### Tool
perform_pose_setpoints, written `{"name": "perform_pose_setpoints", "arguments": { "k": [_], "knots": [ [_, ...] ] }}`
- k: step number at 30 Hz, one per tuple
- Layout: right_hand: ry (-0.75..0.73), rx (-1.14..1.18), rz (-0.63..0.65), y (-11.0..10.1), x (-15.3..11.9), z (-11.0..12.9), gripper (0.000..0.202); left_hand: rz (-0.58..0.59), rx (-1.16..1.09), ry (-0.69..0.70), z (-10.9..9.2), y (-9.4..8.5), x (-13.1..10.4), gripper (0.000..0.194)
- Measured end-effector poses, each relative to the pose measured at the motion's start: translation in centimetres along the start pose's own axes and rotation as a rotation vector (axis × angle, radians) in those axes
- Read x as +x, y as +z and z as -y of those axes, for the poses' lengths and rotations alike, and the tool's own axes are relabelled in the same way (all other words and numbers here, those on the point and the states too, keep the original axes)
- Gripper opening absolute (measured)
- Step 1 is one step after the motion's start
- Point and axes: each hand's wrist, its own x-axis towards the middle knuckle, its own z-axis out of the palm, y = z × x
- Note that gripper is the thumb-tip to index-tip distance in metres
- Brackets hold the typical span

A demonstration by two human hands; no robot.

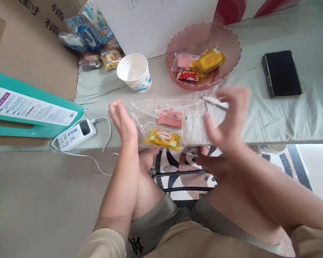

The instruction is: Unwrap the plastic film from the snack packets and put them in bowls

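Observation:
Beside the left end of a clear plastic bag (195,123), my left hand (123,120) is raised with its palm turned inward and nothing visible in it. My right hand (228,118) is blurred over the bag's right side, thumb and fingers apart, holding nothing. Inside the bag lie a pink snack packet (170,117) and a yellow snack packet (163,139). The bag's lower edge hangs over the table's front edge. A slim white tool (216,101) lies behind my right hand, which partly hides it.
A pink ribbed bowl (174,44) holds several snack packets. Left of it stands a white paper cup (138,77). A black phone (282,74) lies at the right. A white power bank (76,135) with a cable sits near a green container (32,107). Cardboard and white boxes (156,27) stand behind.

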Motion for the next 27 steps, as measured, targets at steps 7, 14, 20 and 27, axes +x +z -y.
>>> {"name": "perform_pose_setpoints", "arguments": {
  "k": [7, 14, 20, 27],
  "knots": [
    [-0.216, -0.078, 0.545, 4.7, -1.4, 4.1, 0.041, 0.196, 0.018, 0.104, -2.2, 1.9, -4.7, 0.022],
    [-0.201, 0.036, 0.583, 4.1, -1.2, 3.2, 0.041, 0.284, -0.075, -0.088, -1.8, 1.9, -3.4, 0.034],
    [-0.052, 0.25, 0.498, 1.9, 0.4, 2.6, 0.033, 0.367, -0.227, -0.156, -0.5, 1.8, -2.0, 0.037],
    [-0.018, 0.005, 0.454, 2.7, 2.0, 1.2, 0.039, 0.318, -0.58, -0.306, -2.8, 1.1, -1.7, 0.034]
  ]
}}
